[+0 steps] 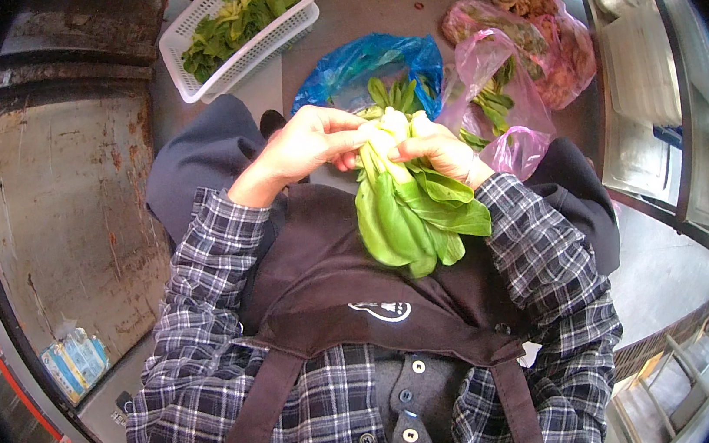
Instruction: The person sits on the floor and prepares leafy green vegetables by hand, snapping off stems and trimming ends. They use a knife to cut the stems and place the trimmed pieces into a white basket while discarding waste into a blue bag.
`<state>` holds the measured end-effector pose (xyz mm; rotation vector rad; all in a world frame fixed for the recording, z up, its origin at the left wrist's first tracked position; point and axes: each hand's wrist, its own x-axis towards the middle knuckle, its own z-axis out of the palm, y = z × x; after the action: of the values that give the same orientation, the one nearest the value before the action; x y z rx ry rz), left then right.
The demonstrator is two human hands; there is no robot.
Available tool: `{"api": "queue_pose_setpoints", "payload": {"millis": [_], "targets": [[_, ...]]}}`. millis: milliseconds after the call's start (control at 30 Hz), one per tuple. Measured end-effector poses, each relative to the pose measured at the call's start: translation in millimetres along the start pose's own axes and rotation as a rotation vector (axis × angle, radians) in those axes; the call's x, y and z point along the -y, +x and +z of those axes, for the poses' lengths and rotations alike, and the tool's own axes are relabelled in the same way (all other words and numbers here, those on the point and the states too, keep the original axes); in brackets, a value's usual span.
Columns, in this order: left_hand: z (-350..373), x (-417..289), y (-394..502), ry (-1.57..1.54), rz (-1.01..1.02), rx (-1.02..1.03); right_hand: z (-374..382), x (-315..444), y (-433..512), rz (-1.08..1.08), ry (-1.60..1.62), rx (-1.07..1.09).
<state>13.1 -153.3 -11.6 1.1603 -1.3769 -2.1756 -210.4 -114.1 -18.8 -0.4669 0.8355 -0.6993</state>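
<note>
A head of bok choy [416, 214] hangs leaves down over my brown apron, its pale stem end up. My left hand [319, 140] pinches the stalks near that end from one side. From the other side my right hand [435, 153] holds the base with thumb and fingers. Just beyond the hands lies a blue plastic bag [369, 62], with more green leaves [396, 93] at its mouth. A pink plastic bag [526, 90] with leafy greens is right of it.
A white plastic basket [185, 83] of leafy greens stands at the upper left. Another pink bag of produce [565, 59] lies at the upper right. A rusty metal panel [75, 220] is on the left, and a shelf rack with clear containers [639, 71] on the right.
</note>
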Motion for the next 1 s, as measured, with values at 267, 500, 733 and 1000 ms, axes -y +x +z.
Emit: {"api": "queue_pose_setpoints", "payload": {"millis": [267,500,733,1000], "targets": [[14,11,5,-0.108,-0.091,0.051,-4,-5,0,0.078,-0.015,-0.140],[-10,7,4,0.098,-0.082,0.068,-4,8,0,0.006,-0.611,-0.129],[3,3,4,0.082,-0.116,-0.260,10,-14,0,-0.189,-1.000,-0.437],[15,-1,12,0.073,-0.098,-0.144,26,-13,-7,-0.292,-1.098,-0.497]]}}
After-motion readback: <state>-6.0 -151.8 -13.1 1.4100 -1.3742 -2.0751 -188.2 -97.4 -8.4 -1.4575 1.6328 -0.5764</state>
